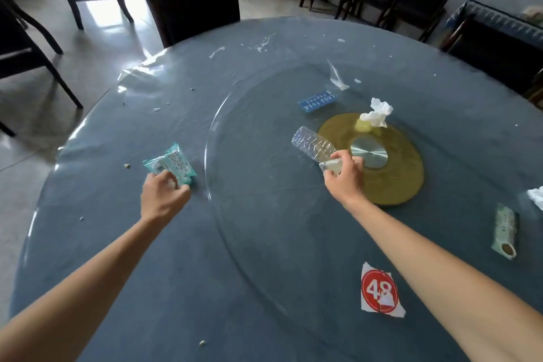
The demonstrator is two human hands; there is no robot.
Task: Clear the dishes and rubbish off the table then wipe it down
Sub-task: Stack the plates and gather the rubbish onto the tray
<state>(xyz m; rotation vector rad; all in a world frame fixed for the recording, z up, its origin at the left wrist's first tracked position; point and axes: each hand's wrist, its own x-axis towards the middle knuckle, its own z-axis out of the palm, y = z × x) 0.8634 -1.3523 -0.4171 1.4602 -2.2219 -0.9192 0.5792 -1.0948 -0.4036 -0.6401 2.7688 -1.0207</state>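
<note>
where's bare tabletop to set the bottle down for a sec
Bare: the wide near stretch between the teal wipes packet and the red 48 sticker. Crowded: around the gold turntable hub, with crumpled white tissue and blue card.

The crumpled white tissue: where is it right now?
Head view, right of centre: the crumpled white tissue sits at the gold disc's far edge, beyond the plastic bottle.

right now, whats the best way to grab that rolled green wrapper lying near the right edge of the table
Pinch the rolled green wrapper across its middle, coming straight down from above. It lies flat on the table as a narrow tube, long sides bare, nothing touching it, so fingers can likely close on both sides. The right hand is nearer but holds the plastic bottle.
</note>
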